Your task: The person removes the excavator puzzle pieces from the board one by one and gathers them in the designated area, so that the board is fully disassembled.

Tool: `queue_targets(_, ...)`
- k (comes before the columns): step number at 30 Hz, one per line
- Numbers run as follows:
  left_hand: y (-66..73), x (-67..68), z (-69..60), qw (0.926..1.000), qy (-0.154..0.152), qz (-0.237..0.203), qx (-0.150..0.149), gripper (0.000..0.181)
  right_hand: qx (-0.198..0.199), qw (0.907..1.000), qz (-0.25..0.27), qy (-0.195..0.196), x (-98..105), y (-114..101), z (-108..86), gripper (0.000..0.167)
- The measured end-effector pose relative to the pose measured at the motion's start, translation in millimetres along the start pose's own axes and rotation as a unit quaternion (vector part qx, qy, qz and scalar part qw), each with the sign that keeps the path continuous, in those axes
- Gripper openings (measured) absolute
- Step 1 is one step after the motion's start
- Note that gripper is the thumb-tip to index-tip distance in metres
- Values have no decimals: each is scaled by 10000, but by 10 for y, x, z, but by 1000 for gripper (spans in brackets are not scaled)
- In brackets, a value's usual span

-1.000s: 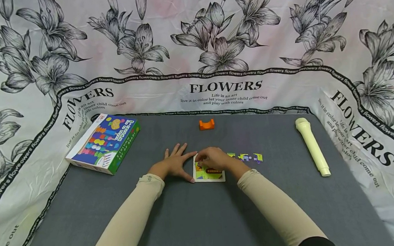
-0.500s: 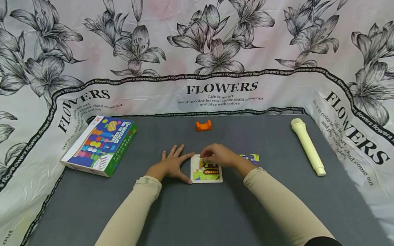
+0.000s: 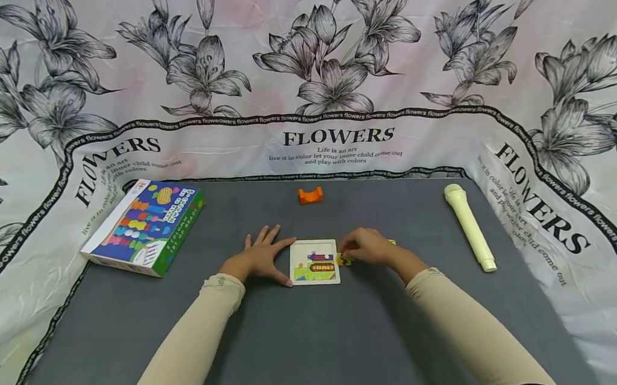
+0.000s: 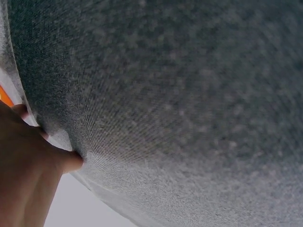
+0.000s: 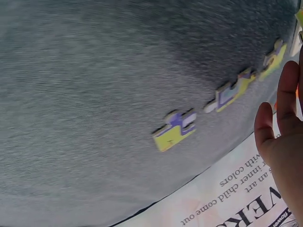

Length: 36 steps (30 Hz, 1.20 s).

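Note:
A small square jigsaw tray [image 3: 307, 247] lies on the grey cloth in the middle of the head view. Joined pieces with a purple, red and orange picture fill its lower part; bare pale backing shows above. My left hand [image 3: 255, 261] is spread flat at its left side, thumb and index finger touching the frame. Just off the right edge, my right hand [image 3: 367, 248] pinches a yellow puzzle piece [image 3: 342, 261]. Several loose puzzle pieces [image 5: 175, 132] lie on the cloth beside that hand in the right wrist view; in the head view the hand mostly hides them.
A blue and green game box [image 3: 145, 226] sits at the back left. An orange curved block [image 3: 310, 196] is behind the tray, and a pale yellow stick-like object with a knob end [image 3: 470, 228] lies to the right. A flower-printed sheet [image 3: 337, 148] rises behind the table.
My right hand has moved right, off the tray, with the yellow puzzle piece, uncovering the tray's upper part. My left hand stays at the tray's left edge. The head view has turned slightly right.

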<state>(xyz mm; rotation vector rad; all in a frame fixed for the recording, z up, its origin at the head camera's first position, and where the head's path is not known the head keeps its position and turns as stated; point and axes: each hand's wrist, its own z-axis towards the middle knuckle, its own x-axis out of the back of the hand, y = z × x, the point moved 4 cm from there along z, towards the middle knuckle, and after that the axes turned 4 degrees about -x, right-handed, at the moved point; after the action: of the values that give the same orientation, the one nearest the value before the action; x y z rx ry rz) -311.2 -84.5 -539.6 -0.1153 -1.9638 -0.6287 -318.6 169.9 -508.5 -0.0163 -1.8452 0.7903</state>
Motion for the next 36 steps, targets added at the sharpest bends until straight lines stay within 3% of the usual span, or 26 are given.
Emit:
queue_targets(15, -36, 16, -4, 10000, 4, 18, 19, 109, 318, 9942, -923, 447, -35, 56, -47, 10)
queue_targets(36, 1, 9, -10, 9999, -71, 64, 53, 109, 508, 9913, -937, 778, -72, 95, -122, 13)
